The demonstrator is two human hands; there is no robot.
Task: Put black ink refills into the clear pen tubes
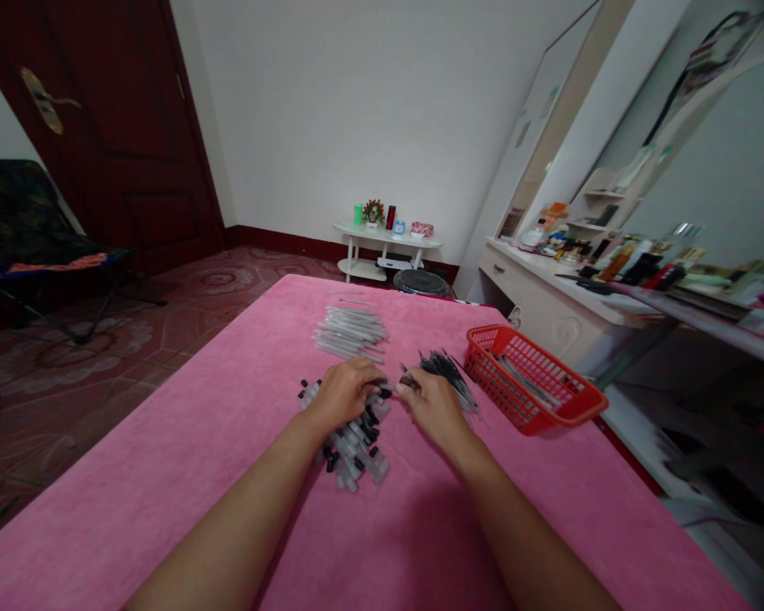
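My left hand (344,392) rests with curled fingers on a heap of short clear tubes with black caps (356,445) on the pink table (165,475). My right hand (431,406) lies just to its right, fingers bent toward the left hand, pinching something thin that I cannot make out. A pile of thin black refills (449,373) sits right behind my right hand. A stack of clear pen barrels (350,331) lies farther back.
A red plastic basket (566,403) holding a few pens stands at the table's right edge. Beyond are a cluttered dressing table (547,297), a small white side table (385,242), a dark door (120,127) and a folding chair (31,246) at left.
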